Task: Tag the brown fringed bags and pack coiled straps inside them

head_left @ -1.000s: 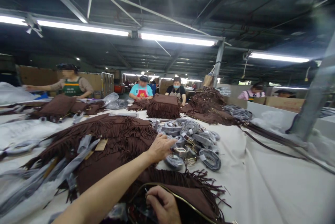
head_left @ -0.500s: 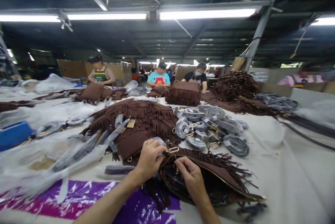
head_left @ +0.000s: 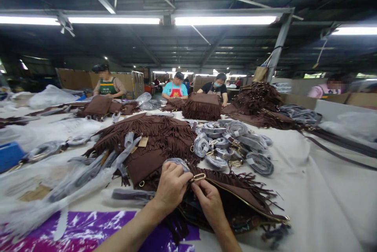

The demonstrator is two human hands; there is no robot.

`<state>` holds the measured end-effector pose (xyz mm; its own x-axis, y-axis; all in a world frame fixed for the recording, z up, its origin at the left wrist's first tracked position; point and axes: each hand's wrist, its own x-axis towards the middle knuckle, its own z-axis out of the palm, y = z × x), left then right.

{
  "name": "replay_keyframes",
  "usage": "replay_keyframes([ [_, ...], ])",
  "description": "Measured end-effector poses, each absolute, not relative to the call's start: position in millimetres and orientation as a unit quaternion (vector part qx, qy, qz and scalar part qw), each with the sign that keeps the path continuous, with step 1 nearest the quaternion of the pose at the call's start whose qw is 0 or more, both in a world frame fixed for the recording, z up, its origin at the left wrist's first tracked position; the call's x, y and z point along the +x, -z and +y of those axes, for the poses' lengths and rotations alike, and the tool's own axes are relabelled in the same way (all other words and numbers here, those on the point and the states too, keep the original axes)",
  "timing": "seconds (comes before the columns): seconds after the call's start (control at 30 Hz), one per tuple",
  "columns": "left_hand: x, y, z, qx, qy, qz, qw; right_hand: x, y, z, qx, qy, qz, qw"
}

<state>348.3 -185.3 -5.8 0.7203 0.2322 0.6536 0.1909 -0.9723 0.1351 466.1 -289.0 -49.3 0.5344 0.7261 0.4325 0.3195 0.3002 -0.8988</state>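
Note:
A brown fringed bag point(head_left: 246, 194) lies before me with its gold zip open and a dark patterned lining showing. Closed around a coiled, plastic-wrapped strap point(head_left: 180, 161), my left hand point(head_left: 171, 186) is above the bag's left end. The strap's gold clip point(head_left: 199, 177) sticks out past those fingers to the right. My right hand point(head_left: 210, 201) is closed in a pinch just below the clip, at the bag's opening. Whatever lies between its fingertips is too small to make out.
Fringed bags point(head_left: 153, 138) are piled behind my hands, with wrapped coiled straps point(head_left: 235, 142) to their right. Purple plastic point(head_left: 108, 222) and clear plastic bags point(head_left: 32, 189) lie at left, near a blue box point(head_left: 10, 155). Several co-workers are across the table.
My right hand's fingertips have risen from the bag's opening to the gold clip, and the two hands are closer together. The view has shifted slightly. My left hand keeps the strap.

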Motion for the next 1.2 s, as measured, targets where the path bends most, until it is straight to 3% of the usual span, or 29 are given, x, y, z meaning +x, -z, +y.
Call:
replay_keyframes([
  [0.1,345,5,-188,0.935,-0.335,0.097,0.066,466,51,-289,-0.570,-0.151,-0.461,0.663],
  [0.3,336,-4,-183,0.908,-0.271,0.090,0.308,468,54,-289,-0.571,-0.148,-0.468,0.658],
  [0.37,337,-7,-180,0.899,-0.251,0.111,0.340,468,54,-289,-0.573,-0.147,-0.467,0.657],
  [0.93,346,-21,-160,0.945,-0.183,0.077,0.259,467,59,-290,-0.567,-0.189,-0.434,0.673],
  [1.2,354,-17,-168,0.950,-0.228,0.112,0.179,468,55,-289,-0.540,-0.203,-0.399,0.713],
])
